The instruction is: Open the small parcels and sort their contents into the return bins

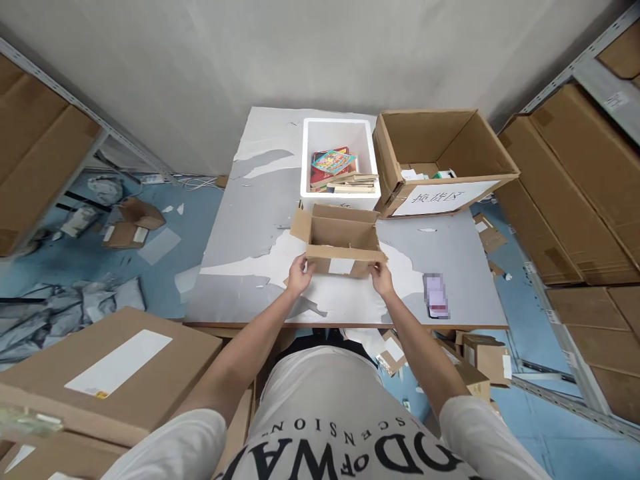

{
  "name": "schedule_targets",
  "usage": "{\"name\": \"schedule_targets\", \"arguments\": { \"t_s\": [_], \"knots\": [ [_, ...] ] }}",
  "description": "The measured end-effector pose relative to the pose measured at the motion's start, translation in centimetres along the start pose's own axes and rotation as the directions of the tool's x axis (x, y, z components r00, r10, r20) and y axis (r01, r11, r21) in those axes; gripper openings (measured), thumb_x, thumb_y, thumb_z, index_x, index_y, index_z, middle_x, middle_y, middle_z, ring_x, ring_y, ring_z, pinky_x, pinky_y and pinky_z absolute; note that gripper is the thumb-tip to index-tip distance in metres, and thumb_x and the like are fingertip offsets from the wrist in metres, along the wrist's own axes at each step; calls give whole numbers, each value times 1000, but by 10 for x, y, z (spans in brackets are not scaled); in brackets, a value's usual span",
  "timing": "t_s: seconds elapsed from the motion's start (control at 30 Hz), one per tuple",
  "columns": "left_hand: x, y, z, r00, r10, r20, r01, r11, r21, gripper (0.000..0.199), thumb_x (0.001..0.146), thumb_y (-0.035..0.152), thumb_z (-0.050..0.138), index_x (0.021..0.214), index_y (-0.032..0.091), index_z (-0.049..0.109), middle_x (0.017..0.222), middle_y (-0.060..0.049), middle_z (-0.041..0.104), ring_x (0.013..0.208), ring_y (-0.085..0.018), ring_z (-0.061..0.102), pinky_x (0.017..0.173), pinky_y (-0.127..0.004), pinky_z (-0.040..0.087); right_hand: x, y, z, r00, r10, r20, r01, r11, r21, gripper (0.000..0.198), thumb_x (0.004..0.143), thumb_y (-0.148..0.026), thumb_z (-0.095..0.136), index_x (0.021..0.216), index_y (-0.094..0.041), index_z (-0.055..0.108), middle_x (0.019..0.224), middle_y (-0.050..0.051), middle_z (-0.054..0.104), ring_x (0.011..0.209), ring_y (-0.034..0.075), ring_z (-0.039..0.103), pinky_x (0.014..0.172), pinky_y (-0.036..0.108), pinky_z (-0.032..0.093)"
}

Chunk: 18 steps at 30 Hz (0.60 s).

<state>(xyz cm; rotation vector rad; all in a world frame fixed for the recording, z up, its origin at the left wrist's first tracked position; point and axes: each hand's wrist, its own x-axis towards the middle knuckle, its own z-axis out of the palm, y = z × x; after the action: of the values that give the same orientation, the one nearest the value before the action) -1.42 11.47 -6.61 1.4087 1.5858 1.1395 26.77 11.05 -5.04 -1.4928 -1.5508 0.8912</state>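
A small open cardboard box [323, 253] with a white label on its front stands between my hands at the middle of the table. My left hand [300, 275] grips its front left corner, fingers closed on the cardboard. At the front right corner, my right hand [381, 277] pinches the box in the same way. One flap sticks out on the box's left side. Just behind it is a white foam box [311, 143] with several books [333, 167] inside. To the right of that stands a larger open carton [453, 197] with a handwritten sign and a few small packs in it.
A phone [437, 295] lies near the table's front right. Torn white paper covers parts of the table [227, 233]. Large cartons [100, 373] are stacked at my left, and shelves of cartons [565, 193] line the right. Packages and opened boxes [143, 213] litter the blue floor.
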Motion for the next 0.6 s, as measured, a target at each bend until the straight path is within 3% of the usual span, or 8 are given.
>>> {"name": "schedule_targets", "arguments": {
  "t_s": [0.1,0.27,0.43,0.6],
  "knots": [
    [-26,12,-16,996,-51,-77,47,997,-59,42,83,35,57,123,20,59,108,-9,57,102,-20,61,86,-35,54,-29,-8,-4,992,122,-44,-123,992,-18,39,87,-48,43,104,-16,57,99,14,67,85,23,64,78,38,51],
    [-59,16,-24,988,-151,-43,147,986,-82,44,82,40,59,121,20,62,100,-6,54,86,-16,63,81,-33,55,-64,-14,-6,962,272,-38,-274,953,-128,42,86,-52,42,103,-17,59,103,12,67,87,23,63,81,36,47],
    [-58,6,-17,961,-276,14,276,959,-64,39,79,36,61,112,18,68,98,-7,57,79,-16,62,79,-35,54,-58,-10,-7,934,351,-74,-358,906,-224,43,85,-53,42,96,-18,64,100,13,68,89,24,61,83,37,45],
    [-52,3,-20,967,-228,113,240,965,-108,40,77,29,60,115,20,68,103,-6,61,93,-18,62,93,-37,49,-48,4,-8,925,373,-72,-380,910,-164,44,83,-56,44,93,-18,64,98,13,69,86,23,62,82,36,46]
  ]
}}
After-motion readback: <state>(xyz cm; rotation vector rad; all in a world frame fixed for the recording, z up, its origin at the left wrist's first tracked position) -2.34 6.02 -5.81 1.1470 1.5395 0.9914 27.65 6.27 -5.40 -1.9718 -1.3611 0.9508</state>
